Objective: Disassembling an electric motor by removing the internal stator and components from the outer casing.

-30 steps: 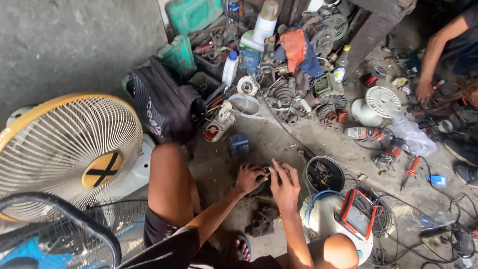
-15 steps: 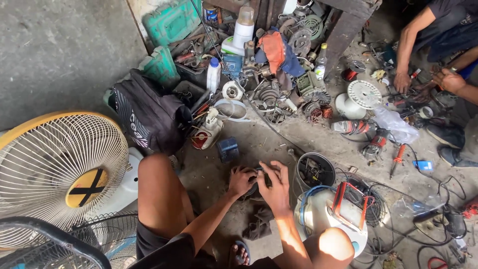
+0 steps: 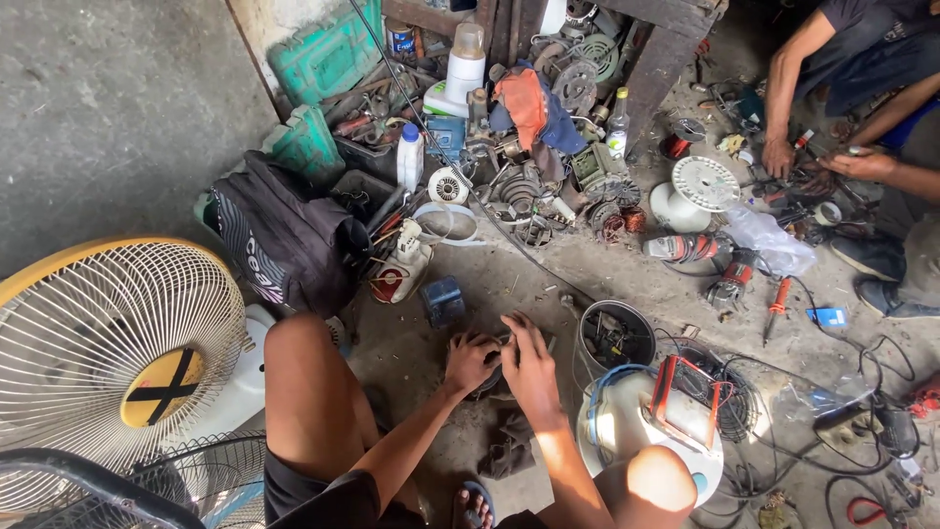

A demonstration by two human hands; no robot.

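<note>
Hands: left hand [image 3: 470, 359] and right hand [image 3: 529, 364] side by side low on the concrete floor [image 3: 117, 108], between the person's bare knees. Both are curled over one small dark part [image 3: 494, 377] that lies on the floor under them; the left has its fingers bent around it, the right lies flat across the top with fingers together. The part is mostly covered, so its kind cannot be told.

Just below the hands: a crumpled dark rag [image 3: 509, 446] on the floor.

Just right: a black round housing [image 3: 615, 338], open at the top, and nearer the viewer a white fan base [image 3: 627, 431] with a red-framed meter [image 3: 690, 397] resting on it. Tangled black cables [image 3: 783, 431] spread beyond these.

Just above the hands: a small blue-grey block [image 3: 443, 299].

Left: a yellow-rimmed fan guard [image 3: 108, 343] with a black cross on its hub; a darker wire guard [image 3: 88, 490] at the lower edge.

Middle distance: a black bag [image 3: 284, 240], a white and red motor casing [image 3: 401, 269], a white bottle [image 3: 410, 157], green plastic crates [image 3: 323, 59].

Far: a heap of metal motor parts [image 3: 529, 186], an orange cloth [image 3: 521, 103], a white round fan grille [image 3: 705, 181], a red-handled screwdriver [image 3: 778, 299].

Upper right: another person's hands [image 3: 813, 162] at work among small parts on the floor.
</note>
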